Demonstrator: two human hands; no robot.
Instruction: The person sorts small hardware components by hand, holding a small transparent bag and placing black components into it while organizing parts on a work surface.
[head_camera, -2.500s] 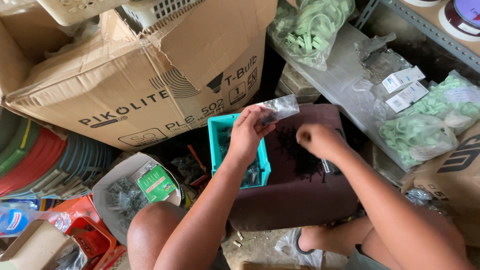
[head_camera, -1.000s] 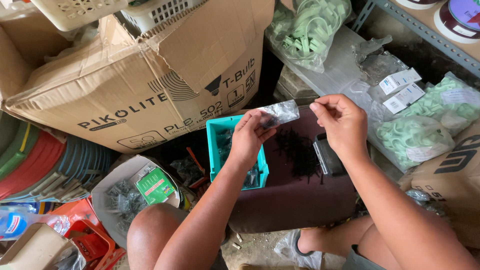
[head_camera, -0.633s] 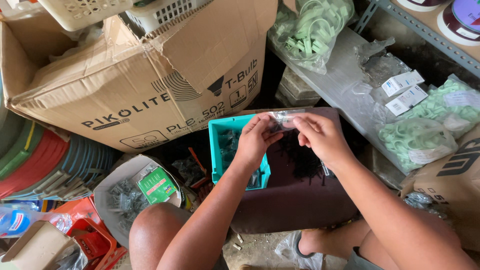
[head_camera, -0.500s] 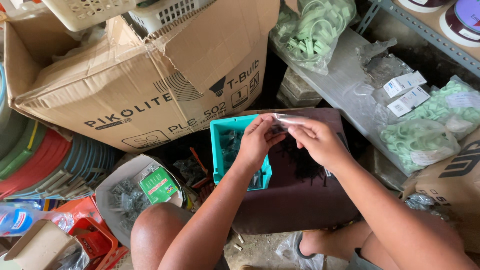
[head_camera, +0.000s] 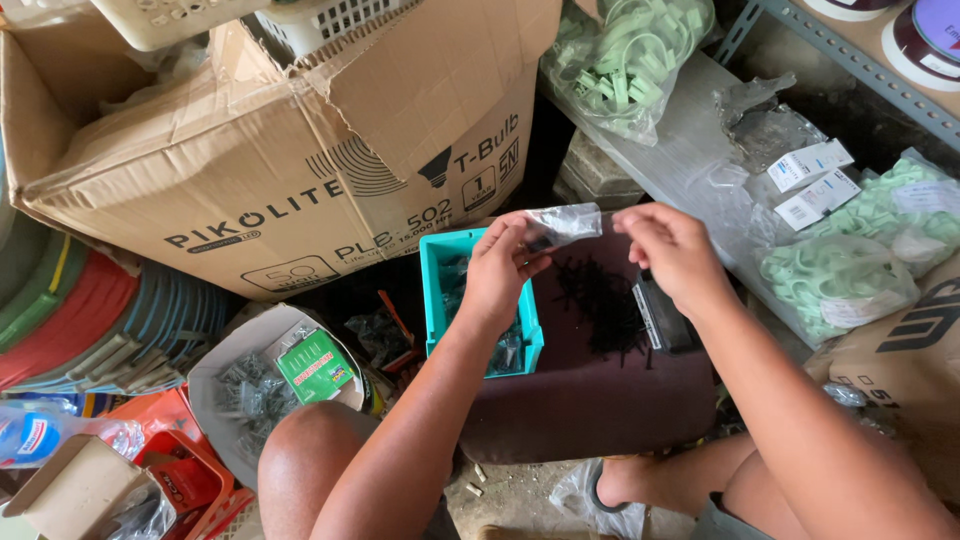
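A big cardboard box (head_camera: 300, 150) stands behind the dark cushion (head_camera: 600, 400). On the cushion sit a teal tray (head_camera: 437, 290) and a pile of black screws (head_camera: 600, 295). Above the cushion, the left hand (head_camera: 500, 275) pinches a small clear bag (head_camera: 562, 225); the right hand (head_camera: 672, 250) hovers just beside it, fingers curled, grip empty.

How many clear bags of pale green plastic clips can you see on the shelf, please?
3: one bag at the top, one bag right of the right hand, one bag by the right edge. More may be hidden.
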